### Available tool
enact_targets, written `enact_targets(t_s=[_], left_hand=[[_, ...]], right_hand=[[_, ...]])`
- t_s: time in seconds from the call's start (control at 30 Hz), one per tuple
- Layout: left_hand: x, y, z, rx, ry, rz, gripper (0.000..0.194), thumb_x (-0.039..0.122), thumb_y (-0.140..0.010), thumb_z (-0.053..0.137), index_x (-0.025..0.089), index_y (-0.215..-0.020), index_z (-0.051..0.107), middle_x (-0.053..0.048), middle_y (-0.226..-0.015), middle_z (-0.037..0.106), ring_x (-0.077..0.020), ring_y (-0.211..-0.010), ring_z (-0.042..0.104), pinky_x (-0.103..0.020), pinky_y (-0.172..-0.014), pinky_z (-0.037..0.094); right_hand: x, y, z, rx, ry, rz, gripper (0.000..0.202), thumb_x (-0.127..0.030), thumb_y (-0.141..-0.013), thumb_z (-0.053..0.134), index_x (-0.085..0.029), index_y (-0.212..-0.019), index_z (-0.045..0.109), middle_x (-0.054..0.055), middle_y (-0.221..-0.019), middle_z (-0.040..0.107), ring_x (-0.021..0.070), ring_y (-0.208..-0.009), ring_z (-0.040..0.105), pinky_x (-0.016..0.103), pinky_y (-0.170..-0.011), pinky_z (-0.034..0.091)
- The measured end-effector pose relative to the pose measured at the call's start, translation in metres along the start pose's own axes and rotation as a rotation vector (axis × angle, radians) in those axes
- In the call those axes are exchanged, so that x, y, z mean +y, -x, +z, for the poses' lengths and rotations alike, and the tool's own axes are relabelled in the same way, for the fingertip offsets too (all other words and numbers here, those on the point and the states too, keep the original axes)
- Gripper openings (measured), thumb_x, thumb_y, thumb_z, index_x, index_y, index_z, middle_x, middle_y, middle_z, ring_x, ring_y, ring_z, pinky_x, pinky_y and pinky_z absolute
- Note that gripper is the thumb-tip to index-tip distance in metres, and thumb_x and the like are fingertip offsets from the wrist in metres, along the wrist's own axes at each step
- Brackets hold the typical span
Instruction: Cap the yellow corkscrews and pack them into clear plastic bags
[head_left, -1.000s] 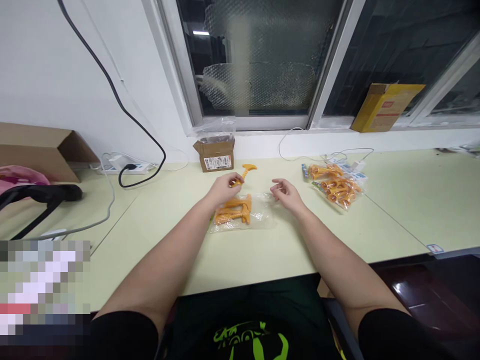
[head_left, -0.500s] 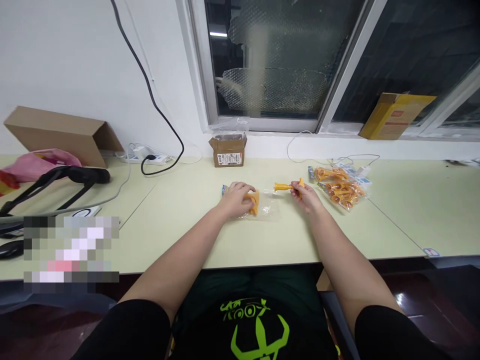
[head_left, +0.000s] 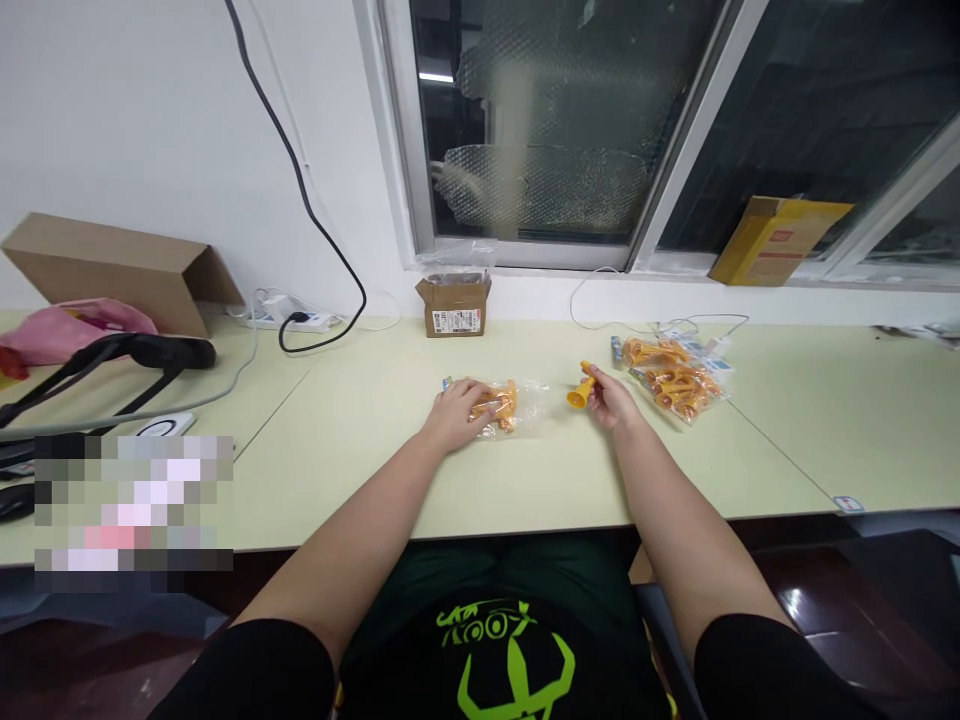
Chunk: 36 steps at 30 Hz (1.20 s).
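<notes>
My left hand (head_left: 453, 412) rests on a clear plastic bag (head_left: 531, 403) on the table, its fingers curved over the bag's left part and gripping it. Orange plastic pieces (head_left: 507, 404) show through the film beside my fingertips. To the right of this bag, my right hand (head_left: 613, 402) pinches a loose orange plastic piece with a funnel-shaped end (head_left: 578, 396). Its wide mouth faces towards me and to the left, and my fingers cover part of it. Further right lie more clear bags of orange pieces (head_left: 681, 388), close to my right hand but apart from it.
A small brown box (head_left: 456, 308) stands by the wall under the window. On the left are a larger cardboard box (head_left: 112, 262), a pink item (head_left: 82, 330), a black-framed device (head_left: 150, 352) and a power strip (head_left: 300, 320). A yellow carton (head_left: 780, 240) leans against the window.
My right hand has turned the loose orange piece so its funnel mouth now faces me. My left hand's fingers have shifted left, uncovering more of the orange pieces in the bag.
</notes>
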<state>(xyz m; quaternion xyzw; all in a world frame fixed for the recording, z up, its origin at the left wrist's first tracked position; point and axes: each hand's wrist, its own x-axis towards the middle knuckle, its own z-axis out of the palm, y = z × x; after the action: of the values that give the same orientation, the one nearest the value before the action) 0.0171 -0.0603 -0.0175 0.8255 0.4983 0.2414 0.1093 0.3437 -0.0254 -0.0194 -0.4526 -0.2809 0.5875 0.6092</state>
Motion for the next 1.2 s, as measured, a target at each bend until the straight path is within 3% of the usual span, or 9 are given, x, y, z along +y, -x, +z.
enact_targets(t_s=[0.2,0.5,0.67,0.87,1.03,1.1,1.2], left_hand=[[-0.007,-0.006,0.001,0.02,0.01,0.005,0.027,0.034,-0.1,0.046,0.026,-0.118,0.063,-0.007,-0.128,0.065,-0.0281,-0.126,0.053,-0.049,-0.105,0.042],[-0.013,-0.01,0.005,0.059,0.054,0.025,0.021,0.031,-0.103,0.038,0.025,-0.106,0.058,-0.006,-0.114,0.066,-0.0258,-0.114,0.056,-0.045,-0.097,0.043],[-0.021,-0.013,0.013,0.129,0.158,-0.021,0.028,0.036,-0.106,0.032,0.024,-0.11,0.057,-0.007,-0.11,0.064,-0.0247,-0.105,0.057,-0.043,-0.095,0.044],[-0.02,-0.017,0.021,0.19,0.181,-0.041,0.028,0.037,-0.106,0.034,0.024,-0.111,0.057,-0.008,-0.113,0.064,-0.0255,-0.109,0.057,-0.044,-0.098,0.044],[-0.013,-0.019,0.025,0.208,0.159,-0.005,0.025,0.036,-0.105,0.036,0.025,-0.11,0.058,-0.007,-0.115,0.065,-0.0255,-0.113,0.056,-0.044,-0.099,0.042],[-0.012,-0.019,0.025,0.216,0.155,-0.003,0.024,0.035,-0.105,0.037,0.025,-0.11,0.058,-0.007,-0.115,0.065,-0.0255,-0.114,0.056,-0.044,-0.099,0.042],[-0.012,-0.018,0.025,0.217,0.164,0.001,0.024,0.033,-0.104,0.038,0.024,-0.111,0.059,-0.007,-0.116,0.066,-0.0248,-0.115,0.056,-0.043,-0.1,0.043]], right_hand=[[0.01,-0.002,0.008,-0.051,0.042,0.035,0.014,-0.018,-0.086,0.076,-0.018,-0.087,0.062,0.007,-0.08,0.075,0.0129,-0.063,0.072,0.022,-0.064,0.066],[0.014,0.003,0.01,-0.187,0.195,0.035,0.021,-0.009,-0.075,0.08,-0.018,-0.081,0.061,0.006,-0.086,0.075,0.0148,-0.073,0.075,0.026,-0.07,0.067],[0.014,0.003,0.008,-0.17,0.224,-0.04,0.022,-0.022,-0.071,0.088,-0.017,-0.079,0.067,0.001,-0.074,0.068,0.0104,-0.067,0.069,0.021,-0.069,0.064],[0.019,0.001,0.011,-0.251,0.23,-0.027,0.043,-0.044,-0.061,0.096,-0.016,-0.081,0.071,0.002,-0.072,0.069,0.0117,-0.063,0.065,0.022,-0.06,0.058],[0.034,-0.001,0.026,-0.121,0.418,-0.223,0.048,-0.055,-0.06,0.091,-0.018,-0.078,0.067,-0.003,-0.059,0.062,0.0077,-0.047,0.048,0.02,-0.042,0.038],[0.039,0.001,0.033,-0.19,0.447,-0.196,0.048,-0.057,-0.063,0.088,-0.019,-0.081,0.067,-0.003,-0.056,0.06,0.0079,-0.045,0.045,0.021,-0.04,0.035],[0.044,0.003,0.04,-0.356,0.437,-0.108,0.048,-0.055,-0.063,0.088,-0.019,-0.088,0.068,-0.003,-0.06,0.064,0.0098,-0.047,0.05,0.023,-0.044,0.041]])
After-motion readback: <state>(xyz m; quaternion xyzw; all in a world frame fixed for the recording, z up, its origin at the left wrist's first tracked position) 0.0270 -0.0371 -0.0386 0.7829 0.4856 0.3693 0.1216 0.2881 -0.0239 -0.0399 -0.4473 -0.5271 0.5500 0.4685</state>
